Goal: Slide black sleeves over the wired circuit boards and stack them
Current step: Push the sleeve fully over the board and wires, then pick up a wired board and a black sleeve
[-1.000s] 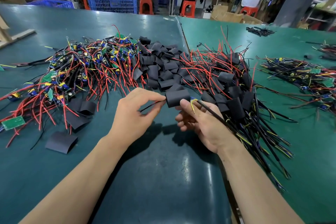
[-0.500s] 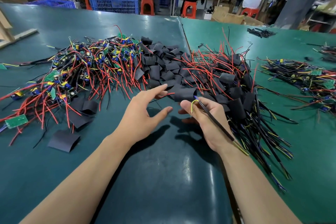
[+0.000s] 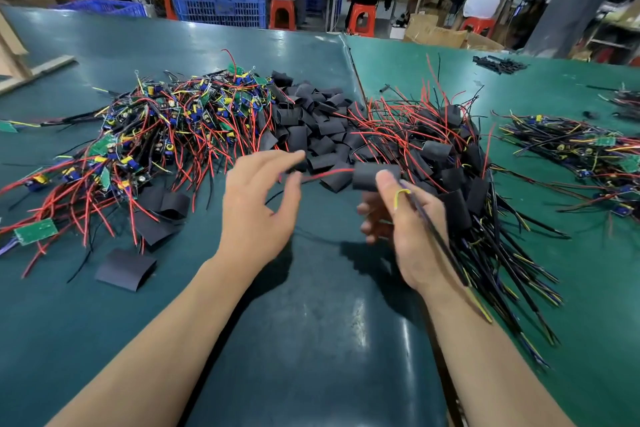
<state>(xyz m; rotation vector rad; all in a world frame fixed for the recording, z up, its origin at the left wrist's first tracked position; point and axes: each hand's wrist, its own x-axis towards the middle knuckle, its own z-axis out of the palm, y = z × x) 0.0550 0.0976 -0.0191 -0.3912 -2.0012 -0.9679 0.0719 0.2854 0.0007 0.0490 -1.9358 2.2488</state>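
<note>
Now my left hand [image 3: 258, 208] has let go of the wires and hangs open, fingers spread and relaxed, just at nine o'clock of the black sleeve [image 3: 372, 176], where a second ago it pinched the leads feeding in — a sign, I judge, that this sleeve is fully on and the piece is ready for the stack. My right hand [image 3: 405, 218] grips that sleeve between thumb and fingers, near the middle of the green table [image 3: 311, 340], with the red wire [image 3: 327, 174] poking out toward nine o'clock and black-and-yellow leads [image 3: 446, 253] trailing back over my wrist toward five o'clock. The sleeve looks matte, soft, a flattened tube. At ten o'clock lies the tangle of bare circuit boards [image 3: 166, 128] — stiff green cards, glossy red wires. At twelve o'clock sits the heap of empty sleeves [image 3: 311, 114]; at two o'clock, the stack of finished pieces [image 3: 460, 163].
</note>
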